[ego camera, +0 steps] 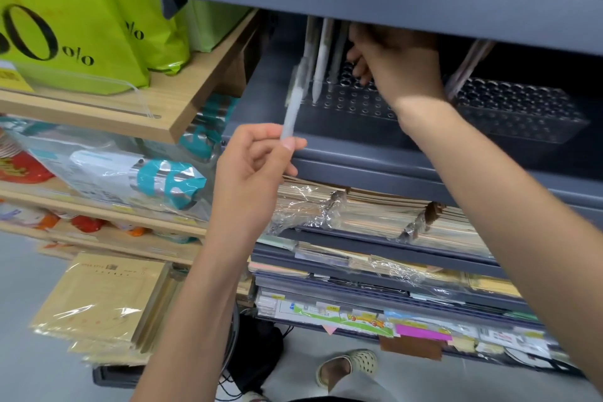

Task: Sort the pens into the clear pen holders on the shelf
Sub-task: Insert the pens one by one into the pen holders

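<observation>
My left hand (251, 170) pinches the lower end of a white pen (293, 104), blurred, pointing up toward the grey shelf. On that shelf sits a clear pen holder (352, 101) full of round holes, with a few white pens (321, 59) standing at its left end. My right hand (394, 59) reaches over this holder under the upper shelf, fingers curled downward; whether it holds a pen is hidden. A second clear pen holder (518, 108) lies to the right with pinkish pens (466, 65) leaning at its left end.
The grey upper shelf (391, 0) hangs low over the holders. Wrapped notebooks (375, 212) fill the shelves below. A wooden rack (176, 101) with green bags (75, 26) stands left. A foot in a sandal (346, 365) is on the floor.
</observation>
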`<state>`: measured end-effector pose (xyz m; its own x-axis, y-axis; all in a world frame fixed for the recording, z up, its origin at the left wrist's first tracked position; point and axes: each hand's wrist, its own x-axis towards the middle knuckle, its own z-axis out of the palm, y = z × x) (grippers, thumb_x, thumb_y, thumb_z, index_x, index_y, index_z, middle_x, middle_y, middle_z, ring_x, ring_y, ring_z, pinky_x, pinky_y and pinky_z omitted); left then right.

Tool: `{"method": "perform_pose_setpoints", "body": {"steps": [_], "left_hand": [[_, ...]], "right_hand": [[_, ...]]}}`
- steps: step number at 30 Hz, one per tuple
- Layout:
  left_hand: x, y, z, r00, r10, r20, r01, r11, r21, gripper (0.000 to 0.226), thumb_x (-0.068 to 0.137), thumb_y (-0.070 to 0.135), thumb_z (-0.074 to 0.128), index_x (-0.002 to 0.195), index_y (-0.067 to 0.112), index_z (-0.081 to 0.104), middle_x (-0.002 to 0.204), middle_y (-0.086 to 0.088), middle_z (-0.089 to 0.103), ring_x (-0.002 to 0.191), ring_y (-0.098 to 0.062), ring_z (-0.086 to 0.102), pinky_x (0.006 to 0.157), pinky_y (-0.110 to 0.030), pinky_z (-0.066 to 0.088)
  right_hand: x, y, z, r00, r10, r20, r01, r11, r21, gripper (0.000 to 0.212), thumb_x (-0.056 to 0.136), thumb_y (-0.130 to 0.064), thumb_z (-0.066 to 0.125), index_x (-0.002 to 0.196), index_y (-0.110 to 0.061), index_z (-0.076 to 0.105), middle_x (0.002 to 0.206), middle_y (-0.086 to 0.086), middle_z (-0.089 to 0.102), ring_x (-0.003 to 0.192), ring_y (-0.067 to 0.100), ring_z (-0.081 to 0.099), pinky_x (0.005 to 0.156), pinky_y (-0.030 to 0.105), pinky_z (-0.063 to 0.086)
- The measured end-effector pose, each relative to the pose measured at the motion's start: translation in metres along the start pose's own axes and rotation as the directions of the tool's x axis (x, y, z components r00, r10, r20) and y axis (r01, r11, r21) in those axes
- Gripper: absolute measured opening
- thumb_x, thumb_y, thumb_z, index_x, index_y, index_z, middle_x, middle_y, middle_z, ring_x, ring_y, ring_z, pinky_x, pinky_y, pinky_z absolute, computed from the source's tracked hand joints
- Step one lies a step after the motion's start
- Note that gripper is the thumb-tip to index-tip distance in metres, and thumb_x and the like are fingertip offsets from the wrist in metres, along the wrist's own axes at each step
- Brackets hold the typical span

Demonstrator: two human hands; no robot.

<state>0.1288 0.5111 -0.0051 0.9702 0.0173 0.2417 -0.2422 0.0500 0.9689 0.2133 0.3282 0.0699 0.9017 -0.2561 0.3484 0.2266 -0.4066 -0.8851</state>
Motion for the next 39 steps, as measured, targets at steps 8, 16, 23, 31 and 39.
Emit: {"method": "perform_pose_setpoints", "body": {"steps": [8, 16, 23, 31, 39], "left_hand": [[0.030, 0.004, 0.014, 0.986, 0.114, 0.118, -0.141, 0.957, 0.252, 0.009, 0.095, 0.020, 0.066, 0.103, 0.018, 0.070, 0.088, 0.009, 0.071, 0.075, -0.003, 0.069, 0.070, -0.018, 0.054], [0.121, -0.004, 0.020, 0.984, -0.010, 0.180, -0.094, 0.822, 0.561, 0.084, 0.081, 0.032, 0.081, 0.147, 0.007, 0.037, 0.150, -0.009, 0.046, 0.137, -0.020, 0.045, 0.113, -0.031, 0.035], [0.135, -0.011, 0.029, 0.940, -0.048, 0.338, -0.236, 0.626, 0.743, 0.075, 0.085, 0.052, 0.071, 0.149, 0.027, 0.040, 0.137, -0.003, 0.062, 0.126, -0.028, 0.055, 0.094, -0.025, 0.044], [0.129, -0.013, 0.026, 0.936, 0.049, 0.350, -0.327, 0.493, 0.806, 0.062, 0.090, 0.058, 0.060, 0.143, 0.030, 0.045, 0.123, -0.009, 0.069, 0.113, -0.039, 0.061, 0.091, -0.042, 0.051], [0.125, -0.014, 0.024, 0.932, 0.093, 0.349, -0.351, 0.462, 0.814, 0.061, 0.090, 0.060, 0.057, 0.140, 0.028, 0.047, 0.113, -0.012, 0.071, 0.105, -0.039, 0.064, 0.086, -0.044, 0.053]], "right_hand": [[-0.039, 0.001, -0.011, 0.966, 0.009, 0.259, -0.054, 0.984, 0.169, 0.012, 0.090, -0.018, 0.069, 0.082, -0.009, 0.069, 0.066, 0.001, 0.068, 0.053, 0.015, 0.061, 0.051, 0.025, 0.052], [-0.017, 0.000, -0.039, 0.989, 0.075, -0.129, -0.015, 0.909, 0.416, 0.022, 0.104, -0.007, 0.039, 0.088, -0.005, 0.054, 0.084, 0.017, 0.067, 0.053, 0.016, 0.064, 0.055, 0.028, 0.056], [-0.007, 0.013, -0.028, 0.984, 0.015, -0.177, 0.048, 0.936, 0.348, 0.026, 0.104, -0.005, 0.037, 0.086, -0.013, 0.054, 0.092, 0.015, 0.068, 0.061, 0.017, 0.064, 0.056, 0.027, 0.053], [0.013, 0.008, -0.005, 0.995, 0.095, -0.020, -0.090, 0.981, 0.173, 0.035, 0.104, -0.018, 0.041, 0.076, -0.017, 0.062, 0.071, -0.002, 0.068, 0.049, 0.008, 0.060, 0.055, 0.024, 0.052], [0.014, 0.006, 0.017, 0.991, 0.100, -0.085, -0.088, 0.986, 0.140, 0.021, 0.088, -0.021, 0.067, 0.068, -0.021, 0.060, 0.050, -0.011, 0.060, 0.049, 0.003, 0.057, 0.057, 0.023, 0.051]]}}
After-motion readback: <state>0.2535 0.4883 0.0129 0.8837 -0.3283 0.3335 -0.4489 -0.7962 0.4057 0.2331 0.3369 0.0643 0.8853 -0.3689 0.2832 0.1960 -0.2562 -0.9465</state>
